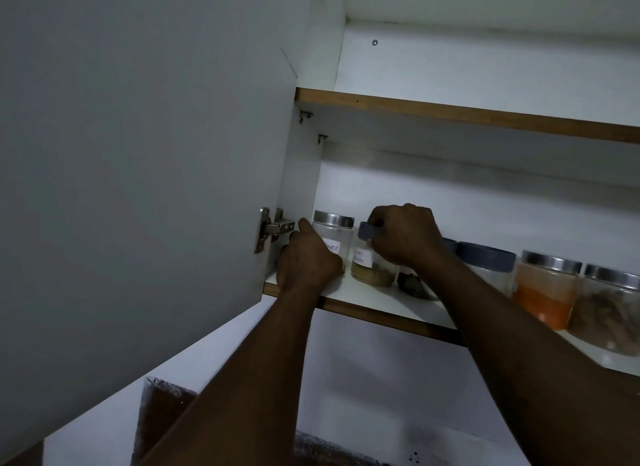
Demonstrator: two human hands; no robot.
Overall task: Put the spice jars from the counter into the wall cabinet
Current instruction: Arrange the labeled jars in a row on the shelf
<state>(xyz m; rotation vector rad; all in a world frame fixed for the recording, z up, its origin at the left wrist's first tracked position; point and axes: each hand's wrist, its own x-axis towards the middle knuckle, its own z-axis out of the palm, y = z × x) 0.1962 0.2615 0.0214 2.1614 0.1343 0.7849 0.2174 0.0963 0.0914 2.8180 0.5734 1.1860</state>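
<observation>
Up at lower shelf [374, 301] of wall cabinet [485, 67]: left hand [308, 261] wrapped round steel-lidded jar [334, 233] at far-left end by hinge [277, 227]; right hand [403, 235] clamped over blue-lidded jar [372, 273] just right of it. Jars upright, side by side, seated on shelf. Release likely next.

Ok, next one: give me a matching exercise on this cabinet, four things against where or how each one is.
Things:
1 clear jar with steel lid
2 blue-lid jar of tan powder
3 orange-filled jar
4 hinge

States:
A untouched, further right on the shelf
B gripped by the left hand
C fixed to the open door
D right hand on its lid

Pairs: 1-B, 2-D, 3-A, 4-C
</observation>
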